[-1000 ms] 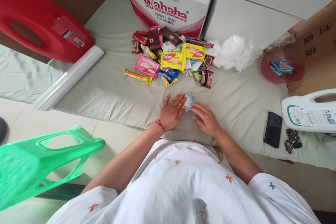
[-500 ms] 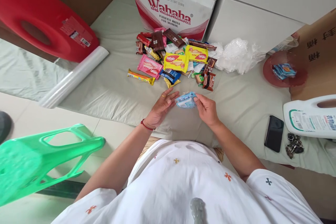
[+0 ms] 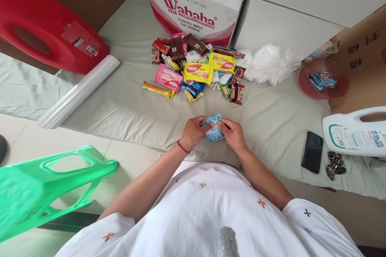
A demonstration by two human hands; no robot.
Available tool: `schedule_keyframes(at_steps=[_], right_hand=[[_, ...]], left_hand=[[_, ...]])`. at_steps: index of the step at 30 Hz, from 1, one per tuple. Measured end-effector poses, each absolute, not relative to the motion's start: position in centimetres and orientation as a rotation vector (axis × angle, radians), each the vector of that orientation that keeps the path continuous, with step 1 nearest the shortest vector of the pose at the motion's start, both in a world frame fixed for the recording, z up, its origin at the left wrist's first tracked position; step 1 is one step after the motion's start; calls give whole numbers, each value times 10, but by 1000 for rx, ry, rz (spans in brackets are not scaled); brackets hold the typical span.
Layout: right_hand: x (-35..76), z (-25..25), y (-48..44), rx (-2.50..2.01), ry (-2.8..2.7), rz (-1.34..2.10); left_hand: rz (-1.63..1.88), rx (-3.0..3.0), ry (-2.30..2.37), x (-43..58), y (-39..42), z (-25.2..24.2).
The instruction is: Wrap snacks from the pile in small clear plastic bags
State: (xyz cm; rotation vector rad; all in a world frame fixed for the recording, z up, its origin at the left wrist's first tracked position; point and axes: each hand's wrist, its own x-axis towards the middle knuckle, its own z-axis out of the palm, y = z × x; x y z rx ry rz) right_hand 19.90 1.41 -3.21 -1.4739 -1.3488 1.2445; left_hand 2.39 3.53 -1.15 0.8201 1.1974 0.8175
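Note:
Between my two hands is a small light-blue snack packet point(image 3: 214, 131), held close to my body above the cloth. My left hand point(image 3: 194, 133) grips its left edge, the thumb lying across the front. On the other side my right hand point(image 3: 233, 133) pinches the right edge between thumb and fingers. The print on the packet is too small to read. Beyond the hands lies a heap of wrapped snacks: yellow wafer packets point(image 3: 198, 72), a pink wafer packet point(image 3: 167, 78), brown chocolate packets point(image 3: 237, 94) and a thin yellow bar point(image 3: 158, 90) at the near left.
Behind the heap stands a Wahaha carton point(image 3: 193, 12), with crumpled clear plastic point(image 3: 268, 64) beside it. At right are a red dish point(image 3: 304, 82) with blue packets, a white bottle point(image 3: 352, 136), a phone point(image 3: 312, 152) and keys point(image 3: 335, 165). A plastic roll point(image 3: 80, 92), red jug point(image 3: 54, 28) and green stool point(image 3: 60, 188) occupy the left.
My left hand has closed on the packet's left edge; before, its fingers were stretched out beside it. The packet has come slightly nearer my body and turned more upright.

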Motion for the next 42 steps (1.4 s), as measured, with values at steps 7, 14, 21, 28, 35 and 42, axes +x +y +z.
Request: schedule_keyframes(at_steps=[7,14,21,28,35,42], right_hand=[[207,-30,10,-1460,-1314,1258],[232,-21,-4,-1511,-1282,1558],[305,15,16,-1748,-1119,1179],[486,84,114,-1904,-634,423],[451,50,105,-1890,-687,584],[353,18,150,-1770,-1353,766]], left_hand=[[787,797,1219,20,27,-15],[594,1144,1253,28,18,-25],[681,1100,1269,13,14,-27],[796,1057,1442,-24,6,-23],[958,1051,1643,-54,-4,-22],[825,1478,1818,-62,-1,-37]])
